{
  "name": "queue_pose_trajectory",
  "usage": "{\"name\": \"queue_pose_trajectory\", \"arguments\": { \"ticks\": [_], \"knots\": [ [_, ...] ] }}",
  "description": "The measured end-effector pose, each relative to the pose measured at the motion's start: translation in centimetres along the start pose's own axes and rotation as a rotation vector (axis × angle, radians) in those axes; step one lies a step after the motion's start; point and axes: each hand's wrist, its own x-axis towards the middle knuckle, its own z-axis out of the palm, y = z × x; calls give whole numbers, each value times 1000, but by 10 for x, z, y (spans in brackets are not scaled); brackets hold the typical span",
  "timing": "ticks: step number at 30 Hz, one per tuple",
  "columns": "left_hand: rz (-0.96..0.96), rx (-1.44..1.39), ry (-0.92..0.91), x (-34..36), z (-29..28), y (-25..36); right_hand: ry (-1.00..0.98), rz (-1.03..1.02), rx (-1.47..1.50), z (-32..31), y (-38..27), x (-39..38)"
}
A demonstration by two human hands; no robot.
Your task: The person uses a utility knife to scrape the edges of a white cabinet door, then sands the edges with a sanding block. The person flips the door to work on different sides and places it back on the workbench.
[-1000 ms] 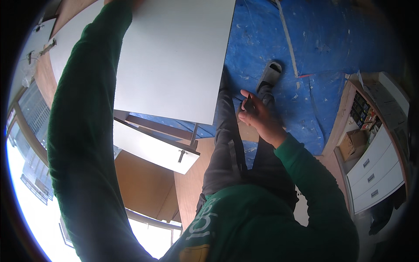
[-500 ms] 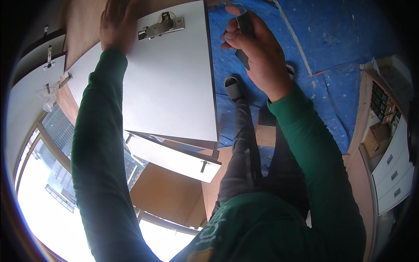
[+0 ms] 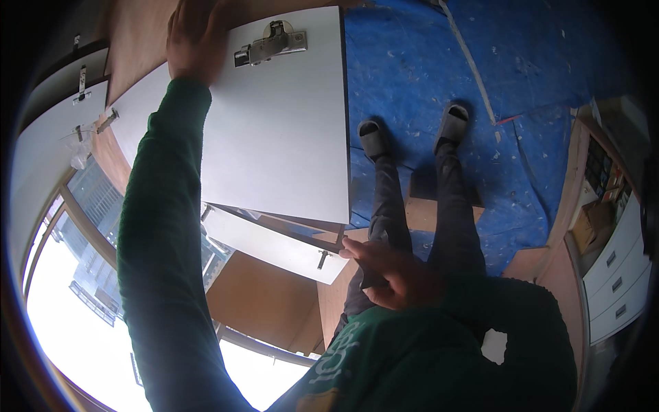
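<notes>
My left hand (image 3: 196, 42) rests on the far left part of a white cabinet door panel (image 3: 278, 141), its fingers stretched out and partly cut off by the upper edge of the view. A metal hinge (image 3: 271, 47) is fixed near the panel's far edge, just right of that hand. Close to my body, right of the panel's near corner, my right hand (image 3: 405, 276) is closed around a dark grey flat block (image 3: 371, 277). Most of the block is hidden by my fingers; its exact kind cannot be made out.
Another white panel (image 3: 274, 242) with hinges lies below the door. Several hinged white panels stand at the left by a window (image 3: 82, 254). Blue sheeting (image 3: 522, 62) covers the floor under my slippers. White drawers (image 3: 620, 281) stand at the right.
My right hand has come down from beside the panel's far right edge toward my body, still holding the dark block. My left hand stays on the panel; the view has shifted slightly.
</notes>
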Motion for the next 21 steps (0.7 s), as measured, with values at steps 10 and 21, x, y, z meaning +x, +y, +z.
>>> {"name": "queue_pose_trajectory", "arguments": {
  "ticks": [10, 21],
  "knots": [
    [-394, -287, -70, 10, -8, 9, 468, 171, 418, -127, 16, 102],
    [-669, -489, -106, 22, -27, 29, 615, -7, 535, -122, 12, 123]
  ]
}}
